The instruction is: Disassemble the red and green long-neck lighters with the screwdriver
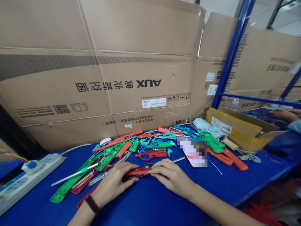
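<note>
A red utility-lighter body [138, 172] lies low over the blue table, held between both hands. My left hand [118, 179], with a dark band on its wrist, grips its left end, thumb below and fingers above. My right hand [171, 175] pinches the other end with its fingertips. Beyond them rests a red lighter casing [154, 154] with a trigger loop, near a green casing [162, 143]. Left of my left hand are a long green half-casing [70, 185], a metal lighter tube [72, 175] with a green piece, and a clear fuel tank [97, 179].
A phone [194, 153], partly blurred, lies to the right. Behind it are orange lighter handles [235, 159], a bundled cloth [209, 128] and a yellow-taped box [235, 125]. A power strip [30, 177] sits left; cardboard [117, 69] walls the back. Another person's hand [282, 115] shows far right.
</note>
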A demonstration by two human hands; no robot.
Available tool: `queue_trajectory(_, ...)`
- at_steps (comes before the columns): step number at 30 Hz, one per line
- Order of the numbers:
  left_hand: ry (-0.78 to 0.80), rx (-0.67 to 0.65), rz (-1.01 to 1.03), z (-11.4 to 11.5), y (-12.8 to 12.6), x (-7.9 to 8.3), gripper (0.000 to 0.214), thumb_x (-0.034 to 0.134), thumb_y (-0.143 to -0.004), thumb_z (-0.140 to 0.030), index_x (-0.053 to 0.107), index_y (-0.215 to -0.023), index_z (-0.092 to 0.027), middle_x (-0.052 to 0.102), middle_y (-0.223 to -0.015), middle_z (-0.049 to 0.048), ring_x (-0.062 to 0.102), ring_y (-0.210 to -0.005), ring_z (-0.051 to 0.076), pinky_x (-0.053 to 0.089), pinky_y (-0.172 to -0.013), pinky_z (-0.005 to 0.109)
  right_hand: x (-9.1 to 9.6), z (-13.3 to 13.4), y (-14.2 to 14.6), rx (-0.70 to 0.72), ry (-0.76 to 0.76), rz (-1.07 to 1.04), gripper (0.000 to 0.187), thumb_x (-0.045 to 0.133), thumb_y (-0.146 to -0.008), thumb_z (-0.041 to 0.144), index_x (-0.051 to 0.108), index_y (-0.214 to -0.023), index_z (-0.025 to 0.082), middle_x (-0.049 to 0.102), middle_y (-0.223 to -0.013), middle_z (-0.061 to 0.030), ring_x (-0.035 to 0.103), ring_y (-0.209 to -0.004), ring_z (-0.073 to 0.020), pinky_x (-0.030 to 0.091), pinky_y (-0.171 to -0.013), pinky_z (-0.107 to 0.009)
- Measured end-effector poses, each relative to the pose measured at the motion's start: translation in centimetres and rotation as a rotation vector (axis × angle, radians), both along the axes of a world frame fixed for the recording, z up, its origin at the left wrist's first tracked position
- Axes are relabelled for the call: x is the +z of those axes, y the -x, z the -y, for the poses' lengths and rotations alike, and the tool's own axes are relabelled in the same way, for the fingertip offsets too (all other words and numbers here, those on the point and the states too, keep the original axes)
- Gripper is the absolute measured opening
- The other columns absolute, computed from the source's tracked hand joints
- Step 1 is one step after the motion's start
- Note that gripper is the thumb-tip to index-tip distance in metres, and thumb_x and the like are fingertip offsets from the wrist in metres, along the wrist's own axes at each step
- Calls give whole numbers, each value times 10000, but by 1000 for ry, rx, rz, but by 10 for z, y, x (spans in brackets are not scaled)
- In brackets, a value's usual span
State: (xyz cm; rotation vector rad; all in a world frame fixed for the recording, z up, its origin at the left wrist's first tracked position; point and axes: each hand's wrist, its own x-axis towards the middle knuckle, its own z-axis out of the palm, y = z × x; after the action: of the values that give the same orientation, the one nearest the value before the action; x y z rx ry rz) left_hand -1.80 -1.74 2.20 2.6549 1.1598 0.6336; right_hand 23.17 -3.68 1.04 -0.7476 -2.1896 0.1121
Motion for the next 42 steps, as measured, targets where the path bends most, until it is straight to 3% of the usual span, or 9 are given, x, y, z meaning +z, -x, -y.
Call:
queue_trajectory(6, -92, 76, -19, 1, 5, 8, 417, 630, -782, -478, 610, -1133, -253, 682, -1069, 57, 626, -993, 252, 480, -904, 409, 1, -3, -7, 47, 51, -103, 178, 528, -886, 173, 689, -942, 222, 696, -985, -36, 624, -964, -145, 491, -910, -306)
queue_trajectory(9, -71, 63, -39, 1, 8, 12, 352, 599, -820, -444, 617, -1120, -261, 694, -1045, 39, 633, -974, 239, 500, -867, 389, 4, -4, -10, 57, 49, -100, 191, 523, -881, 157, 694, -921, 233, 699, -998, -26, 628, -982, -150, 468, -964, -334)
queue_trajectory(14, -136, -2, 0, 4, 5, 17, 290, 592, -838, -352, 636, -1101, -237, 702, -996, 40, 645, -930, 209, 515, -842, 338, 4, -5, -15, 23, 76, -134, 168, 545, -869, 164, 696, -905, 227, 699, -973, -31, 631, -982, -156, 498, -923, -309)
queue_trajectory(19, -158, -41, 25, 4, -1, 9, 297, 594, -845, -387, 651, -1085, -221, 715, -966, 40, 666, -879, 193, 485, -921, 377, 3, -5, -25, -62, 260, -64, 164, 571, -868, 228, 663, -1004, 242, 710, -973, -7, 645, -980, -176, 497, -908, -305)
queue_trajectory(23, -183, -86, 10, 0, -5, -1, 308, 582, -859, -385, 632, -1117, -225, 716, -977, 32, 670, -878, 180, 377, -1043, 453, 2, -7, -30, -73, 344, 10, 163, 551, -884, 256, 657, -1008, 250, 702, -985, -2, 652, -935, -165, 510, -855, -281)
queue_trajectory(28, -244, -82, -16, -1, -6, -5, 301, 582, -863, -369, 635, -1109, -204, 717, -988, 46, 673, -892, 188, 360, -1057, 467, 0, -14, -31, -16, 288, 52, 167, 533, -894, 230, 656, -1007, 238, 701, -1018, -8, 629, -1008, -167, 431, -992, -324)
queue_trajectory(39, -287, -105, -29, 0, -9, -5, 266, 562, -882, -329, 633, -1097, -189, 717, -982, 36, 669, -874, 171, 286, -1100, 496, -3, -18, -37, 17, 142, 139, 202, 515, -908, 227, 627, -1076, 221, 688, -1031, -32, 624, -978, -157, 447, -976, -328)
queue_trajectory(42, -280, -110, -21, 0, -6, -2, 263, 569, -876, -314, 630, -1102, -194, 714, -979, 41, 667, -875, 172, 347, -1066, 477, -4, -19, -36, 8, 92, 110, 200, 505, -914, 234, 633, -1066, 211, 698, -1010, -32, 639, -950, -155, 426, -1012, -350)
